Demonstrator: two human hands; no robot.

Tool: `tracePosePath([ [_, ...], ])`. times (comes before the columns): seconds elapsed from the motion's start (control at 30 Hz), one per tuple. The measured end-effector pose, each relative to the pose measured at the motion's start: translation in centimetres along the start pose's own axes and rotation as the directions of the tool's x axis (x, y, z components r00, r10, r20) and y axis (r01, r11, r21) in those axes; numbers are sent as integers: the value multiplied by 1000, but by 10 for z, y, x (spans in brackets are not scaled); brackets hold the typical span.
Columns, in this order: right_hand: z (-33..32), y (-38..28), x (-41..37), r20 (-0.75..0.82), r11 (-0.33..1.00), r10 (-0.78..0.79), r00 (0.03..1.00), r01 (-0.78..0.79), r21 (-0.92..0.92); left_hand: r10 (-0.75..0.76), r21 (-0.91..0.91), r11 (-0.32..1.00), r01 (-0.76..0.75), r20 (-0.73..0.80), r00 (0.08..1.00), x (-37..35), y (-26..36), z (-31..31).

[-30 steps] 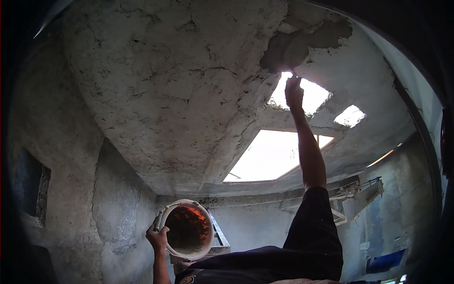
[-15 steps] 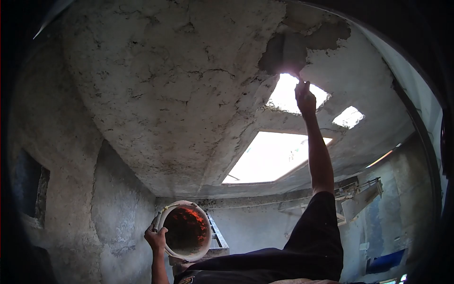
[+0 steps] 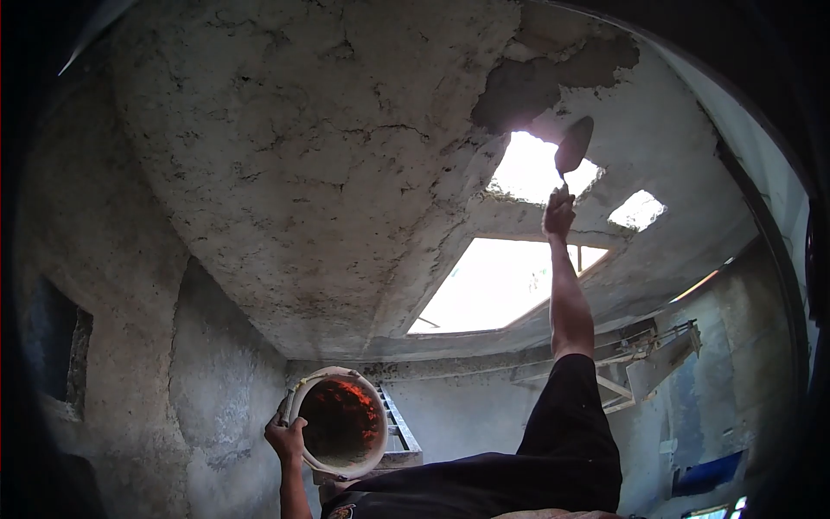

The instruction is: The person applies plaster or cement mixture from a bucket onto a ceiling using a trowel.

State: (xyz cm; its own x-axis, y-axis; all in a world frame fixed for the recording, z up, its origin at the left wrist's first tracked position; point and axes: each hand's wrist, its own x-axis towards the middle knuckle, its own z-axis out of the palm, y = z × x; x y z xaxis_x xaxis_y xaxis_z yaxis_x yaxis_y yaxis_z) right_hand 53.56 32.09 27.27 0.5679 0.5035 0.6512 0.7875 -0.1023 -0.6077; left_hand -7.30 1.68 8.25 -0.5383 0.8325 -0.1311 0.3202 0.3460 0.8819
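My left hand point(image 3: 285, 438) grips the rim of a round pale bucket point(image 3: 344, 375), fingers outside and thumb over the edge. The bucket's mouth faces me; inside it is dark with orange-red patches. With my right arm stretched far up, my right hand point(image 3: 558, 214) is closed round the handle of a trowel point(image 3: 574, 145). The trowel's rounded blade points upward, beside a bright ragged opening point(image 3: 529, 169) in the rough plastered wall point(image 3: 328, 190). Up and left of the blade lies a darker, damp-looking mortar patch point(image 3: 519, 91).
A large bright opening point(image 3: 484, 290) lies below the ragged one, with a small opening point(image 3: 638, 212) to the right. Behind the bucket stands a ladder-like frame point(image 3: 399, 424). A bracketed wooden structure point(image 3: 648, 363) and a blue object point(image 3: 707, 474) are at the right.
My right hand has drawn down from the dark mortar patch, and the trowel blade has turned and shifted right and down. My left hand and the bucket stay almost in place.
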Motion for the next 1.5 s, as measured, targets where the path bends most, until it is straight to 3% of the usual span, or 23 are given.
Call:
tracePosePath([
  [0.07,28,23,16,-112,743,-640,760,576,-341,-7,0,1000,7,1,1000,1,-1,-1],
  [0.1,30,-8,14,-125,933,-360,925,357,-44,0,-30,1000,0,-1,1000,2,-3,-1],
  [0.13,28,-53,10,-41,967,-55,998,64,246,7,-61,998,-8,-4,1000,2,-5,0],
  [0.2,39,-94,22,191,941,152,970,-201,271,20,-51,999,-20,-1,1000,2,-11,1],
  [0.33,64,-138,14,92,926,-355,930,364,-99,18,-62,998,-18,-3,1000,3,-12,3],
  [0.37,74,-115,23,35,438,-814,579,654,-617,21,-61,998,-21,1,1000,4,-13,3],
  [0.4,67,-118,23,36,437,-814,579,652,-619,20,-54,998,-20,3,1000,6,-14,4],
  [0.47,50,-120,21,124,775,-520,845,528,-347,17,-50,999,-16,13,1000,6,-16,8],
  [0.5,49,-102,28,50,611,-696,716,627,-483,26,-15,1000,-25,22,999,8,-16,10],
  [0.53,38,-97,32,125,534,-710,693,645,-547,34,21,999,-35,29,999,9,-15,11],
  [0.6,14,-86,42,241,192,-854,460,711,-677,41,15,999,-41,38,998,7,-5,14],
  [0.63,15,-79,47,250,399,-763,596,738,-544,49,8,999,-49,43,998,6,-1,16],
  [0.67,16,-71,52,250,396,-764,595,739,-545,49,5,999,-49,44,998,6,0,18],
  [0.73,0,-95,47,222,708,-572,789,612,-353,51,-32,998,-50,41,998,5,1,22],
  [0.87,-6,-103,69,110,644,-615,781,578,-501,25,-46,999,-23,52,998,5,4,23],
  [0.9,-4,-98,77,138,786,-446,884,461,-412,29,-42,999,-27,49,998,6,2,23],
  [1.03,7,-65,77,126,883,-199,972,234,-407,-4,-42,999,7,57,998,6,-11,23],
  [1.13,16,-36,57,62,938,-265,962,272,-217,21,-20,1000,-20,44,999,4,-13,18],
  [1.27,18,-32,15,22,961,-117,993,119,-251,24,-121,992,-25,-6,1000,-2,-8,8],
  [1.33,24,-31,1,15,995,94,995,-94,-47,-83,18,997,81,108,991,2,-14,-1],
  [1.4,30,-36,-7,35,995,98,995,-98,-10,-91,14,996,90,115,989,4,-19,-5],
  [1.47,40,-47,-7,-52,933,-307,950,290,-214,-102,11,995,101,122,987,4,-23,-6],
  [1.5,32,-82,-9,-74,985,-160,984,155,-79,-56,-16,998,58,69,996,4,-27,-4],
])
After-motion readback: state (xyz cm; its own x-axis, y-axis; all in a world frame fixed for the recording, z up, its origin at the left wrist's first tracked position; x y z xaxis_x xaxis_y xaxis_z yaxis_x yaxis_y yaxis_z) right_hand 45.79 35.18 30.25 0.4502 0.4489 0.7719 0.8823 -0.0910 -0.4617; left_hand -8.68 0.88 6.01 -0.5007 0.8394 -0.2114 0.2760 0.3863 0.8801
